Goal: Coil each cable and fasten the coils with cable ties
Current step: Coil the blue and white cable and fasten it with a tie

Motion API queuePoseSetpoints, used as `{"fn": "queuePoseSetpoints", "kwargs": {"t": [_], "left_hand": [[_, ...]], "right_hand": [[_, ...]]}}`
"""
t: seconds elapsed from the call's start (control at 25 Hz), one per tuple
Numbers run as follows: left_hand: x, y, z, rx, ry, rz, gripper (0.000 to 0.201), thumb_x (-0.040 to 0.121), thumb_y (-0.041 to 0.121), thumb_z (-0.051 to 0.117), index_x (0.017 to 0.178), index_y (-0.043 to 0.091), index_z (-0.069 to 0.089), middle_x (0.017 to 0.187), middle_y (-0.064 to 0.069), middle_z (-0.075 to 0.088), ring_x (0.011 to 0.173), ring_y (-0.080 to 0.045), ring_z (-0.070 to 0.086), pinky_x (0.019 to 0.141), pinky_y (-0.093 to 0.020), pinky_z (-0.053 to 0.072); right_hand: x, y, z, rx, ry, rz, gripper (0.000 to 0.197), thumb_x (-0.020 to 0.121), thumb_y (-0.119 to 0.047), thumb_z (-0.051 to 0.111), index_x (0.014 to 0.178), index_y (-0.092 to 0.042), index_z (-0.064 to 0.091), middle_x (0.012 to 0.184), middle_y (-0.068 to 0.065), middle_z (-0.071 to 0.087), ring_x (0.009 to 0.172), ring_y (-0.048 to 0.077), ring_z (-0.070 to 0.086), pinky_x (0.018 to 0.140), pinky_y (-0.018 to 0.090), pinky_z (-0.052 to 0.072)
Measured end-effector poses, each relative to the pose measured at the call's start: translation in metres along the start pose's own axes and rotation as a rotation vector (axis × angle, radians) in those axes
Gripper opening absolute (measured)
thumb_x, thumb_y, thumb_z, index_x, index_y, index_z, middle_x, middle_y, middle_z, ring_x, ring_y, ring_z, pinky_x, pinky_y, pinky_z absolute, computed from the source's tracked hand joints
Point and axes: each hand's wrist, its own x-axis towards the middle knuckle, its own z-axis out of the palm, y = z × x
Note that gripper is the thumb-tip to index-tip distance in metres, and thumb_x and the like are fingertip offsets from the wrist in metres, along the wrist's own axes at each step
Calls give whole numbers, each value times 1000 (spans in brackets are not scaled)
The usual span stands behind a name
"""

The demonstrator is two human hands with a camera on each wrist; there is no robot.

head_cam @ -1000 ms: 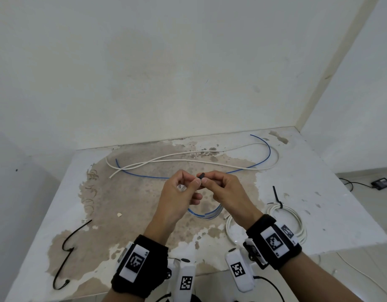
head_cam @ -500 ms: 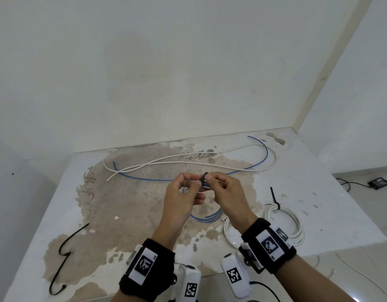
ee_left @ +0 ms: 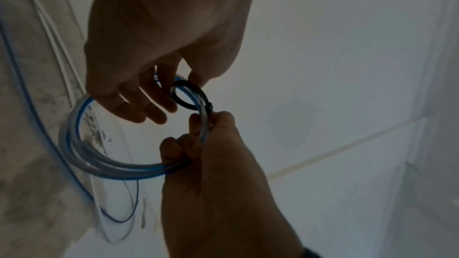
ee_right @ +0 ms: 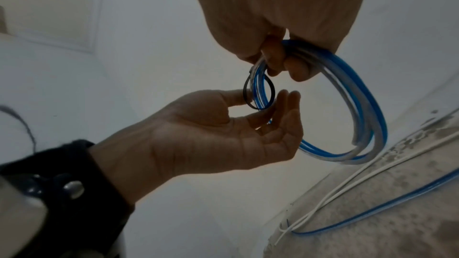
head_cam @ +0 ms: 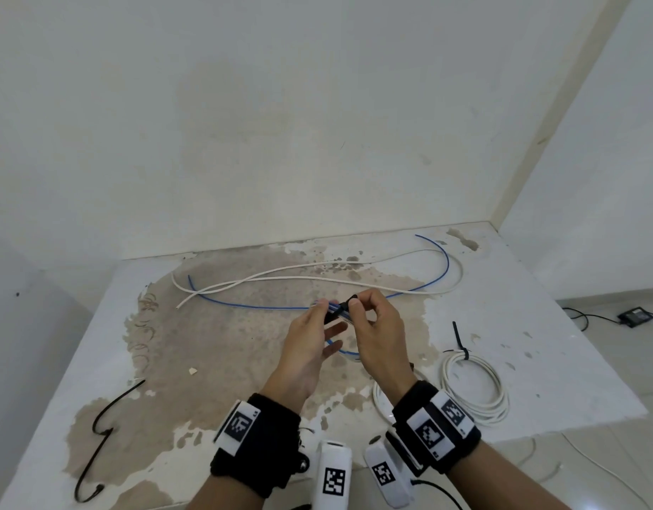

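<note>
A blue cable coil (head_cam: 345, 350) hangs above the stained table (head_cam: 520, 325). A loose black cable tie (head_cam: 339, 311) loops round its top. My right hand (head_cam: 358, 307) grips the coil, fingers curled round its strands, and pinches the tie's head end. The right wrist view shows those fingers wrapped on the coil (ee_right: 360, 105). My left hand (head_cam: 328, 327) lies beside it with straight, relaxed fingers that just touch the tie loop (ee_right: 248, 89). In the left wrist view the tie (ee_left: 198, 93) is a small open ring round the coil (ee_left: 74, 125).
A white coil (head_cam: 475, 388) fastened with a black tie (head_cam: 461, 340) lies at the front right. A loose white cable (head_cam: 317, 277) and a blue tail (head_cam: 446, 263) run across the back. A black cable (head_cam: 100, 436) lies front left. Walls close the back and right.
My left hand has let go of the tie and straightened its fingers. The right hand still holds the coil and tie, now slightly further from me.
</note>
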Motion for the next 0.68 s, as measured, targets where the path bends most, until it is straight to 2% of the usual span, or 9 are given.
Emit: {"fn": "queuePoseSetpoints", "kwargs": {"t": [0.08, 0.16, 0.28, 0.32, 0.4, 0.44, 0.52, 0.56, 0.68], "left_hand": [[-1, -1, 4, -30, 6, 29, 30, 103, 29, 45, 111, 14, 70, 101, 0, 73, 93, -13, 67, 78, -31, 49], [-3, -2, 9, -63, -1, 21, 27, 103, 30, 47, 107, 15, 68, 98, 2, 71, 92, -14, 65, 75, -31, 47], [-3, -7, 15, 12, -58, 23, 36, 100, 43, 49, 113, 12, 62, 109, -2, 69, 103, -20, 64, 73, -32, 45], [-3, -8, 16, 50, -61, 35, 40, 99, 45, 48, 115, 11, 61, 111, -3, 69, 101, -20, 63, 71, -31, 45], [-3, -8, 15, 98, -56, 62, 43, 100, 44, 46, 115, 7, 61, 98, -3, 66, 87, -17, 60, 66, -30, 45], [-3, -8, 14, 116, -56, 84, 44, 100, 44, 45, 113, 6, 63, 92, -3, 66, 81, -16, 59, 67, -32, 46], [-3, -8, 13, 139, -58, 144, 46, 98, 48, 47, 108, 7, 66, 89, -8, 69, 81, -19, 63, 73, -40, 50], [-3, -9, 13, 136, -49, 174, 45, 97, 47, 49, 104, 6, 66, 89, -11, 69, 82, -22, 63, 74, -41, 51], [-6, -10, 15, 107, 1, 232, 41, 98, 39, 53, 93, -2, 58, 79, -15, 58, 75, -24, 56, 63, -39, 46]], "right_hand": [[-1, 0, 0, 15, 19, 17, 23, 101, -16, 54, 80, -22, 56, 74, -16, 64, 71, 1, 57, 66, 13, 44], [-1, -3, -2, 23, 30, 17, 21, 100, -16, 55, 79, -20, 56, 75, -10, 64, 69, 1, 57, 64, 14, 43], [0, -14, -3, 35, 17, -2, 19, 98, -10, 58, 79, -11, 55, 75, -4, 60, 64, -3, 57, 59, 10, 43], [0, -16, -4, 41, 4, -4, 19, 98, -9, 59, 79, -8, 55, 75, -3, 60, 64, -3, 58, 59, 9, 43], [0, -16, -5, 65, -28, 5, 19, 98, -12, 59, 79, -10, 57, 76, -1, 61, 67, 3, 59, 63, 13, 46], [0, -17, -6, 86, -53, 25, 21, 98, -16, 60, 78, -13, 57, 76, 0, 62, 66, 9, 59, 60, 18, 48], [2, -18, -7, 128, -89, 91, 23, 99, -19, 60, 77, -14, 55, 77, 2, 59, 58, 15, 55, 48, 26, 44], [3, -19, -7, 145, -91, 122, 23, 99, -19, 59, 78, -11, 54, 77, 3, 58, 56, 16, 53, 44, 27, 42], [4, -21, -8, 192, -82, 161, 21, 99, -15, 58, 81, -5, 53, 77, 8, 53, 53, 19, 55, 40, 26, 44]]}}
